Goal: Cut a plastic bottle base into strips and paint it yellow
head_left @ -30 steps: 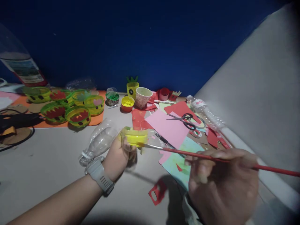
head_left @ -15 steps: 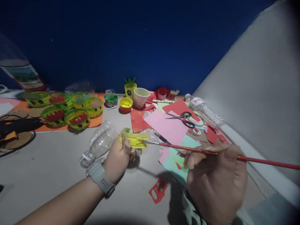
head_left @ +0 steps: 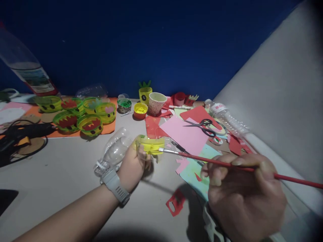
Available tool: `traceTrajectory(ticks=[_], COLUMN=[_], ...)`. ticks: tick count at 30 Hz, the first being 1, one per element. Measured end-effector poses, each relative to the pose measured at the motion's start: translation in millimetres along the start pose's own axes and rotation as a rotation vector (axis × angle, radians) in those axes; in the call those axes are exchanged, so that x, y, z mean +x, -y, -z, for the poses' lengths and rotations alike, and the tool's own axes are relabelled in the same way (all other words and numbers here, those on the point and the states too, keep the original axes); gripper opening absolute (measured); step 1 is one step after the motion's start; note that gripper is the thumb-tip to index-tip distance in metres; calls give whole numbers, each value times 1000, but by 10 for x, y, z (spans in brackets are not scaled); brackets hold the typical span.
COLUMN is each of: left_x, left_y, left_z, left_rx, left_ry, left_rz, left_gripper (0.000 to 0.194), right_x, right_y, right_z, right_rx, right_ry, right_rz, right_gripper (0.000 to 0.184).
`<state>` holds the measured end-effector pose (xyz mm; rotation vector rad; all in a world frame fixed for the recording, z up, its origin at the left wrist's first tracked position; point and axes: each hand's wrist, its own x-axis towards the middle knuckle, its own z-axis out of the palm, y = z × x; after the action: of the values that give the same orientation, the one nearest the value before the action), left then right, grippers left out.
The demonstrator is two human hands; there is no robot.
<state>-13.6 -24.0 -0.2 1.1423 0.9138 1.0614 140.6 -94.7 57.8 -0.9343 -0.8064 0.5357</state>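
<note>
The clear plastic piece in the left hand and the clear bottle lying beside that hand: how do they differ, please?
The held piece carries yellow paint, while the bottle shows none. The held piece is short and rounded; the bottle is longer and narrows to a neck. The held piece is in the left hand; the bottle lies on its side on the table. Both look like clear plastic.

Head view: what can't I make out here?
In the head view:
Brush: far end cut off by the right edge.
Left hand: fingers partly hidden by the yellow plastic.
Dark shape: cut off by the left edge.
Left bottle's label: print too small and blurred.
</note>
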Motion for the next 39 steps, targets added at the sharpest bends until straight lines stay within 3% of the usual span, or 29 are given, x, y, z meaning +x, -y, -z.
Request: traceTrajectory(ticks=[5,15,20,26,31,34,37,39], left_x=[-28,-23,-17,-22,-12,1,11,8], left_y=[-9,-19,14,16,12,9,16,16], left_z=[-5,-7,15,24,16,19,28,29], left_rx=[-8,-24,-84,-7,45,57,129,148], left_ry=[11,-15,-17,-46,-63,-56,-85,-105], left_rz=[16,7,-2,-10,-40,-41,-68,-76], left_gripper=[28,33,33,31,30,27,23,22], right_x=[-45,-34,20,-18,-45,-19,-12,-18], right_y=[-58,-55,-50,-13,-56,-57,-28,-13], right_z=[-38,-3,54,44,-71,-41,18,40], right_rx=[-44,-122,-132,-13,-47,-105,-112,-150], right_ry=[-45,-121,-205,-37,-94,-209,-252,-152], right_rz=[87,106,251,144,242,321,191,84], right_gripper=[20,16,17,19,9,10,19,30])
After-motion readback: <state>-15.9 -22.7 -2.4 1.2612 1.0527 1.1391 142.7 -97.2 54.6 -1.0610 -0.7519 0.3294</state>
